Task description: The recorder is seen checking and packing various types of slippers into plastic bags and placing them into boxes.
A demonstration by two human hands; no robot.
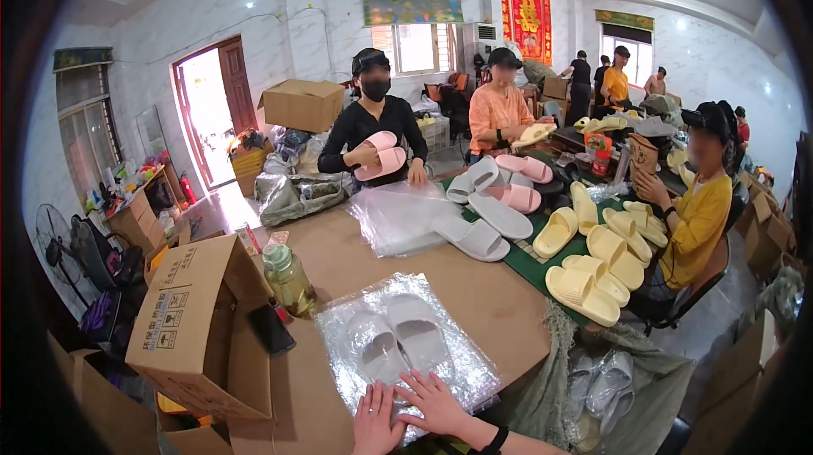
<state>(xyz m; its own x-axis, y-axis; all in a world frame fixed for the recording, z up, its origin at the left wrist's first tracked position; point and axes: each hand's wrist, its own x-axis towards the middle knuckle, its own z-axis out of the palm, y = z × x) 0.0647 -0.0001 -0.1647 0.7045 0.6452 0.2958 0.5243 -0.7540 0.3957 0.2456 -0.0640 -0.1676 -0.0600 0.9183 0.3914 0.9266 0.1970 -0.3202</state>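
Observation:
A pair of grey slippers (398, 338) lies side by side in a clear plastic bag (461, 352) at the near edge of the table. My left hand (378, 421) rests flat on the bag's near end, fingers stretched out. Beside it my right hand (432, 402) is also spread flat on the plastic, close to the slippers' near ends. Neither hand grips anything. A dark band circles my right wrist.
Left of the bag stand an open cardboard box (190, 332), a black phone (270, 330) and a jar of yellowish liquid (289, 280). Cream slippers (584, 290) and loose grey slippers (474, 237) cover the right side. A sack (614, 387) hangs at the near right. Co-workers handle slippers across the table.

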